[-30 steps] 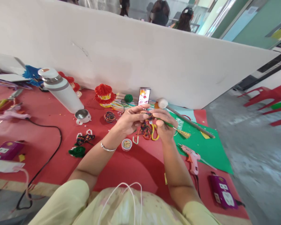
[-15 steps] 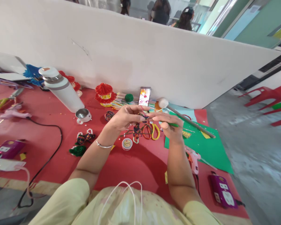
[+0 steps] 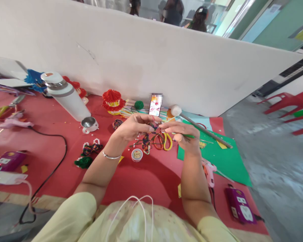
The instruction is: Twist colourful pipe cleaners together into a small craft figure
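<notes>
My left hand (image 3: 135, 127) is closed, its thumb and fingers pinching a dark multicoloured crocheted piece (image 3: 145, 144) whose lower part hangs over the table. In my right hand (image 3: 186, 134) is a crochet hook (image 3: 189, 135) with a green handle, its tip end meeting the yarn at the left fingertips. The exact stitch is hidden by the fingers. Below the hands lie scissors (image 3: 168, 141) with red and yellow handles and a small round tub (image 3: 136, 155) with a white lid. A ball of multicoloured yarn (image 3: 117, 124) rests just left of my left hand.
A lit phone (image 3: 155, 105) leans against the white partition (image 3: 141, 57). On the red table (image 3: 141, 185) stand a white bottle (image 3: 65, 97) and a metal-lined cup (image 3: 89, 124). A pink glue gun (image 3: 209, 172) lies right, near a purple box (image 3: 240, 205). People sit beyond the partition.
Both hands keep their grip and have shifted only slightly. The right hand and hook tilt a little, and the hanging crocheted piece has swung slightly left.
</notes>
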The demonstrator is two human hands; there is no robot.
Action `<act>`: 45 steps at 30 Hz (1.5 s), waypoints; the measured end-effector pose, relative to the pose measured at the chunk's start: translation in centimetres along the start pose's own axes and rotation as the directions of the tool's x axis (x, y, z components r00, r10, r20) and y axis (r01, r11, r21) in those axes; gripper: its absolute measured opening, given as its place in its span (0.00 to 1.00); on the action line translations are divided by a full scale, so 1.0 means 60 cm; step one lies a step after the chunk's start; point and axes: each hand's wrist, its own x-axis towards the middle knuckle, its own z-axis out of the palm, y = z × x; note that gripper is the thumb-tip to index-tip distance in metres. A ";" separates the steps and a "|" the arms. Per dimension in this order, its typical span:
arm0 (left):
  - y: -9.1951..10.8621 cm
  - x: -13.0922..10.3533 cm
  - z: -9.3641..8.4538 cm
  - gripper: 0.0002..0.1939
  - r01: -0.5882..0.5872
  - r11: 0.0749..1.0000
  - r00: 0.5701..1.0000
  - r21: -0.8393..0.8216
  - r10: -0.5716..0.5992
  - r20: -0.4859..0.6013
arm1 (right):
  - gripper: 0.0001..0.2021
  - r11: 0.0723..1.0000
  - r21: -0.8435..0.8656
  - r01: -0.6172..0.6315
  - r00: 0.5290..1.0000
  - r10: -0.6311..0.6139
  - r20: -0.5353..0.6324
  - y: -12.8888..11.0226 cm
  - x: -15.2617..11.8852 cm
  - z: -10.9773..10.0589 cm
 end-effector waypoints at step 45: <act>-0.047 0.013 0.055 0.35 -0.361 0.929 0.836 0.084 0.362 -0.412 | 0.15 0.864 -0.498 0.076 0.894 -0.280 -0.349 0.056 -0.029 0.074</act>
